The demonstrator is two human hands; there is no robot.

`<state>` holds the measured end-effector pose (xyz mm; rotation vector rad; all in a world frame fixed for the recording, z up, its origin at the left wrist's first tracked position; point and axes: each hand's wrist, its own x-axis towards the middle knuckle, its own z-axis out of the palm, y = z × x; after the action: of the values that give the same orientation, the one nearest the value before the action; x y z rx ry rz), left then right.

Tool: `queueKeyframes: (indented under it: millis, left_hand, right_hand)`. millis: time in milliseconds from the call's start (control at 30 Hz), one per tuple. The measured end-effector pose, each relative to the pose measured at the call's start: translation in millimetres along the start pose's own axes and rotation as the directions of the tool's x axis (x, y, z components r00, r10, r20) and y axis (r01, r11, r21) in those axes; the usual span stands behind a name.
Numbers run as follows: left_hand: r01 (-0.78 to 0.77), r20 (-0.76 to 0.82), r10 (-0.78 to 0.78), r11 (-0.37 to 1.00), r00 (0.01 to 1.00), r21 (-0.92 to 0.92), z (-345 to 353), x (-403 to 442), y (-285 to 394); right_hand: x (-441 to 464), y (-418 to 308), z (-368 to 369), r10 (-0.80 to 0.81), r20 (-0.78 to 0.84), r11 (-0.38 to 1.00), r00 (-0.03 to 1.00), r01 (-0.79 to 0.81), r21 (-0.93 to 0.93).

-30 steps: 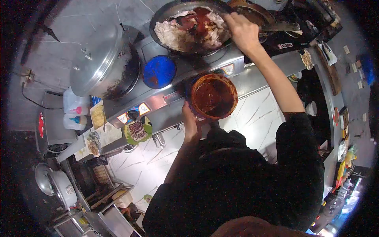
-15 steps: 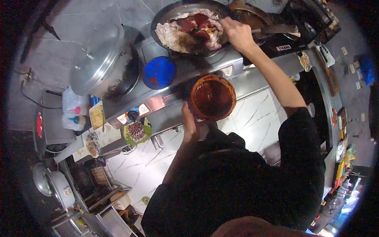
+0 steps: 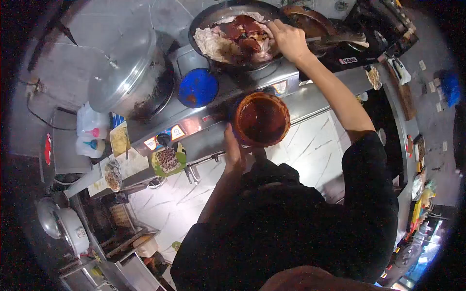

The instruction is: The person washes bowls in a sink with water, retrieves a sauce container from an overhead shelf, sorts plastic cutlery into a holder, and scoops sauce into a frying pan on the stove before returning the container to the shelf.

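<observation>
My left hand (image 3: 234, 151) grips the side of a round tub (image 3: 262, 120) whose inside is coated with red-brown sauce. At the top of the view my right hand (image 3: 290, 42) reaches over the right rim of a wide dark pan (image 3: 195, 24). Its fingers are closed, and what they hold is hidden. Pale, raw-looking meat or skin (image 3: 211, 44) lies in the pan, with dark red sauce (image 3: 242, 26) over its middle. A blue lid (image 3: 204, 87) smeared with sauce rests on the counter between the pan and a large metal pot.
The big lidded pot (image 3: 131, 77) stands left of the blue lid. Bottles (image 3: 92, 128), a tray of yellowish food (image 3: 119, 139) and a foil-wrapped item (image 3: 113, 174) sit farther left. Behind my right hand is a second brown pan (image 3: 308, 19). Marble-patterned floor (image 3: 315, 145) shows below.
My right hand has shifted slightly left and up at the pan's rim. The tub stays in my left hand at nearly the same spot.
</observation>
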<state>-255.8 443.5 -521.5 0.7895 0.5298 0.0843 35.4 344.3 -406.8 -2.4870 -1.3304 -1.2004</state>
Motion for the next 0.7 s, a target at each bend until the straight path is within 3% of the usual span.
queueKeyframes:
  millis: [100, 200, 233, 367, 500, 600, 633, 700]
  left_hand:
    - [0.025, 0.015, -0.025, 1.000, 1.000, 0.002, -2.7, 2.7, -2.0]
    - [0.023, 0.027, -0.021, 0.997, 0.999, -0.068, -15.3, 14.9, -15.4]
    - [0.016, 0.034, -0.014, 0.999, 0.999, -0.048, -13.1, 11.6, -11.7]
    - [-0.009, 0.086, 0.010, 1.000, 0.996, -0.011, -13.3, 13.6, -9.7]
    - [-0.019, 0.038, 0.019, 1.000, 0.999, 0.014, -3.1, 5.9, -3.0]
    - [0.004, 0.029, -0.004, 1.000, 1.000, -0.008, -1.0, 3.5, -0.1]
    - [0.003, 0.019, -0.003, 1.000, 1.000, -0.009, -6.4, 5.8, -3.6]
    - [0.087, 0.119, -0.084, 0.996, 0.989, -0.026, -16.3, 7.8, -2.7]
  right_hand:
    - [9.9, 0.5, -11.1, 0.015, -0.051, 1.000, 0.999, -0.014, 0.005]
    - [-3.6, -2.5, 10.0, -0.043, 0.019, 0.999, 0.999, 0.044, -0.010]
    - [-7.5, -3.9, 17.9, -0.017, 0.116, 0.999, 0.993, 0.023, -0.043]
    - [-8.9, 2.0, 15.2, 0.337, 0.161, 0.913, 0.928, -0.364, 0.186]
    - [-3.7, 24.2, 18.9, 0.547, 0.354, 0.702, 0.759, -0.646, 0.301]
    - [-8.4, 36.0, -8.6, 0.527, 0.405, 0.602, 0.747, -0.664, 0.443]
    - [-13.5, 39.2, -23.3, 0.432, 0.396, 0.582, 0.810, -0.586, 0.564]
    - [-19.7, 24.2, -81.0, 0.410, 0.471, 0.576, 0.781, -0.622, 0.530]
